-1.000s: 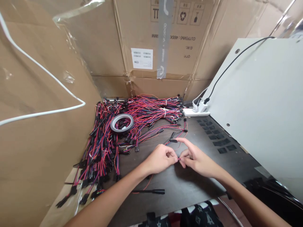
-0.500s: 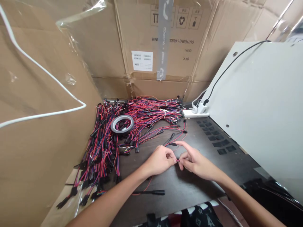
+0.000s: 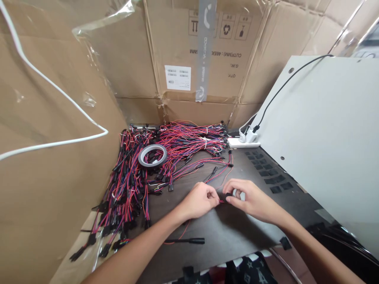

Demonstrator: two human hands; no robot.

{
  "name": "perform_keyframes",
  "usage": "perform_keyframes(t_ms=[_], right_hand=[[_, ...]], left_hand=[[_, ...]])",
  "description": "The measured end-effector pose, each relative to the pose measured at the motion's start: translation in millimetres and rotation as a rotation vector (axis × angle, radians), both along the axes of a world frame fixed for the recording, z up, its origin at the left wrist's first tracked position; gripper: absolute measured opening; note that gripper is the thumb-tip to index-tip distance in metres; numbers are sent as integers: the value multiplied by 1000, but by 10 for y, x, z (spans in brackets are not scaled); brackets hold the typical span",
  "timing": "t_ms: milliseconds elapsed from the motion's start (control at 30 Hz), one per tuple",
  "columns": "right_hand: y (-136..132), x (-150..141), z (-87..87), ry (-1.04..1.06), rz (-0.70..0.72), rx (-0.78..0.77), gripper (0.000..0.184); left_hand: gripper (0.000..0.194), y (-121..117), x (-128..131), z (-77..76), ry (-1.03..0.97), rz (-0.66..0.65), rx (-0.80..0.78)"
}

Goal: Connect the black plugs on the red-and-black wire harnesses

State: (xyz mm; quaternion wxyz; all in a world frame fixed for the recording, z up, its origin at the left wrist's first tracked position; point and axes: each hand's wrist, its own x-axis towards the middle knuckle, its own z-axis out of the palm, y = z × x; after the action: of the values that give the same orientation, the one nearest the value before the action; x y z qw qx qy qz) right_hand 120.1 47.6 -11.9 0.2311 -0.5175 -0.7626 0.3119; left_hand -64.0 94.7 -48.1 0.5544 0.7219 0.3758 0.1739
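My left hand [image 3: 204, 200] pinches a thin red wire [image 3: 221, 201] over the middle of the dark table, and a short length of it pokes out past the fingertips. Just to its right, my right hand [image 3: 253, 199] holds a small black piece of tape [image 3: 228, 195] between thumb and forefinger, close to the wire. I cannot tell whether the tape touches the wire. Below my left hand lies a black connector [image 3: 196, 240] on a cable. Behind both hands, several loose red and black leads [image 3: 211, 177] run across the table.
A large heap of red and blue wires [image 3: 127, 185] covers the left and back, with a roll of tape [image 3: 141, 161] on top. Short black tape strips [image 3: 268, 172] stick to the table at right, beside a white panel [image 3: 325, 130]. A power strip [image 3: 244, 145] sits behind; cardboard [image 3: 174, 39] walls the back.
The black tape piece, earlier on my raised right forefinger, is now down between thumb and forefinger. My right hand has drawn slightly right, off the wire; my left hand has barely moved.
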Motion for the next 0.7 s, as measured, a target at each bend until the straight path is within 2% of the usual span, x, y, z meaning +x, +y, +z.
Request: perform_keyframes(t_ms=[167,400,700], right_hand=[[24,-90,-6,-111,33,-54,7],[36,-95,-30,-145,24,-79,6],[75,-109,-49,-198,25,-76,6]], left_hand=[[13,6,-3,-12,-3,-11,-4],[15,17,-9,-52,-27,-34,-6],[15,14,-9,-33,-9,-39,-13]])
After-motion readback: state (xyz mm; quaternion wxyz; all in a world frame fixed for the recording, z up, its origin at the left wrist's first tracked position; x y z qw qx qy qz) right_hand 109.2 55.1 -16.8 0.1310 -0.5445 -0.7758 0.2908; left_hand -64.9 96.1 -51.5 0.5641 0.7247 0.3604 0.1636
